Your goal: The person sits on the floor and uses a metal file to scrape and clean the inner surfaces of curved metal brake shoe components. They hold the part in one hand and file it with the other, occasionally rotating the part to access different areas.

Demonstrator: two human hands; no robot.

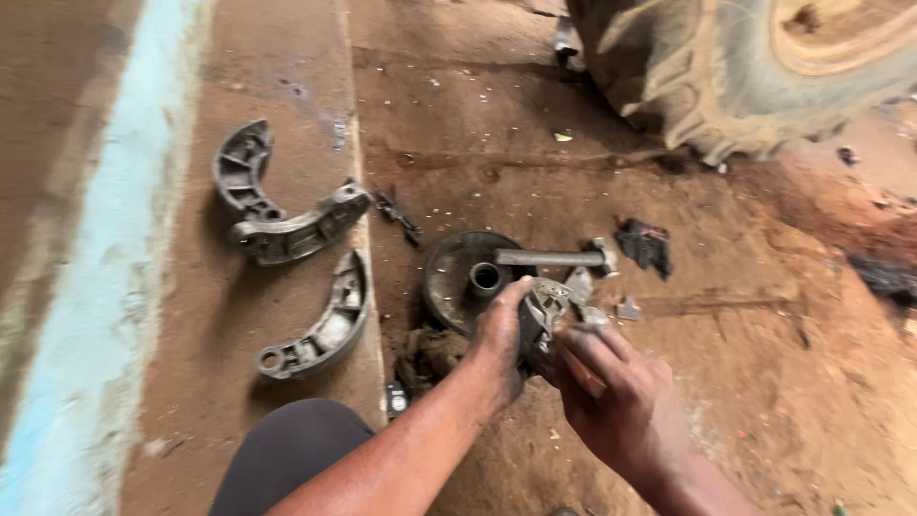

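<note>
At lower centre, the left hand and right hand both clasped a small metal part beside the drum's rim; bare dirt floor lay rightward.

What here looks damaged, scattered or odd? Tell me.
Three curved grey metal brake shoes lie loose on the dirt floor, apart from the round dark metal drum. Small metal bits are strewn beside it. Both hands are grimy, holding a small metal part.
</note>
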